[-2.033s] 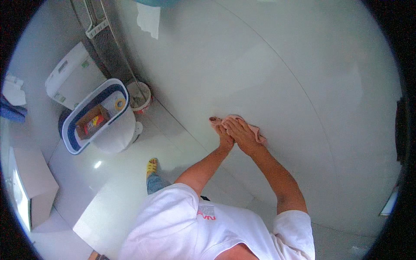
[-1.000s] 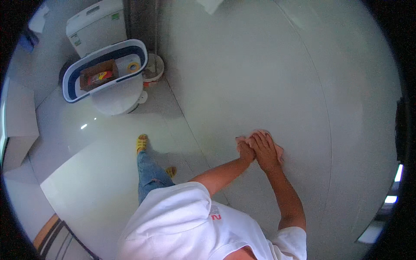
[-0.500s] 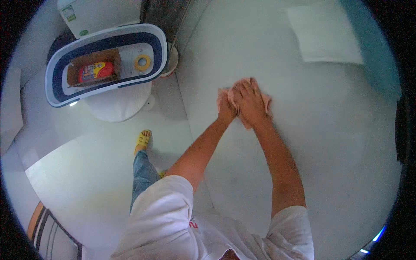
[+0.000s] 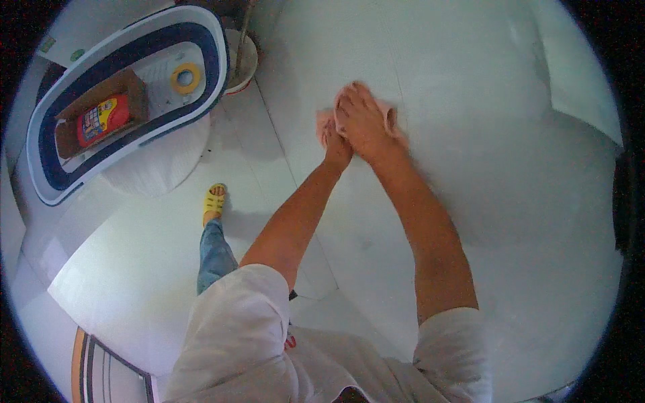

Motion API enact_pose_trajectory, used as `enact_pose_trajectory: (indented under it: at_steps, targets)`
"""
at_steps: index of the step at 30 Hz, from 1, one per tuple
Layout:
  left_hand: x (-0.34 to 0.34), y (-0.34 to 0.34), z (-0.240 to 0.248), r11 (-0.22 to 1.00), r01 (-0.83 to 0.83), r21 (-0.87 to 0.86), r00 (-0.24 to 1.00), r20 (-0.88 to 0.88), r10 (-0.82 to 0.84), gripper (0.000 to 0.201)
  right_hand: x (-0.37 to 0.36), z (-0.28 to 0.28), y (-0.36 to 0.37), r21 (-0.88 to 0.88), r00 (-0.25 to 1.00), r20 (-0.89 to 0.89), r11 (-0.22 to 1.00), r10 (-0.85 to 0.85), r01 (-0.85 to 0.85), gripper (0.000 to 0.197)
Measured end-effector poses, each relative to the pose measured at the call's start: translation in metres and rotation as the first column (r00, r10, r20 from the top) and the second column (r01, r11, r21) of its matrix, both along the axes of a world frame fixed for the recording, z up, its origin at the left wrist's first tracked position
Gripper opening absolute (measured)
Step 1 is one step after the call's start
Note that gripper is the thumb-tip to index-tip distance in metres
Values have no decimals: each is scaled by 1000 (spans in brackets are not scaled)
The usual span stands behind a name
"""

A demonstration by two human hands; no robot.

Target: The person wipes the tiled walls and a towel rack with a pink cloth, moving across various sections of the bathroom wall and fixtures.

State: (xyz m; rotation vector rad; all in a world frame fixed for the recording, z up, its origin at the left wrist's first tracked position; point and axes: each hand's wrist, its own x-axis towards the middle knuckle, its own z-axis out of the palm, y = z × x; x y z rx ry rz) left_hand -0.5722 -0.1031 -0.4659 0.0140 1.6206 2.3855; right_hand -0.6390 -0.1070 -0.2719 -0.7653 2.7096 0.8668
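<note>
White cotton sleeves fill the bottom of the frame as a person leans toward a pale tiled wall [image 4: 470,134], both forearms stretched up to the centre of the picture. The right hand [image 4: 366,121] lies flat, fingers spread, over a pink cloth [image 4: 388,117] pressed against the wall, and the left hand [image 4: 334,144] sits just beside it, fingers on the cloth's left edge. Against the view a second ago, hands and cloth now sit higher in the frame and further up the wall, so the wiping appears to be travelling upward. At left centre a yellow sandal [image 4: 214,201] stands on the floor; in the upper left a blue-and-white tub [image 4: 40,181] holds a cardboard box [image 4: 101,114] and a yellow tape roll [image 4: 185,77].
</note>
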Motion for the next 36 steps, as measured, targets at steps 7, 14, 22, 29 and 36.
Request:
enact_pose_trajectory:
  at_steps: [7,14,22,29,36]
  targets:
    - [173,11,44,480,-303,823,731,524,-437,62,170,16,31,-62,994,37,993,-102,104,40]
    - [321,32,87,579,-105,808,623,508,-595,60,331,71,41,-17,912,189,927,-364,374,43]
    - [451,40,176,557,178,811,508,409,-758,53,543,38,95,-433,884,-9,799,-467,417,56]
    - [490,30,266,557,492,669,484,322,-814,47,603,169,79,-192,883,45,863,-468,467,50]
    - [509,3,383,474,784,401,466,124,-876,44,661,305,36,-302,642,-445,779,-624,549,62]
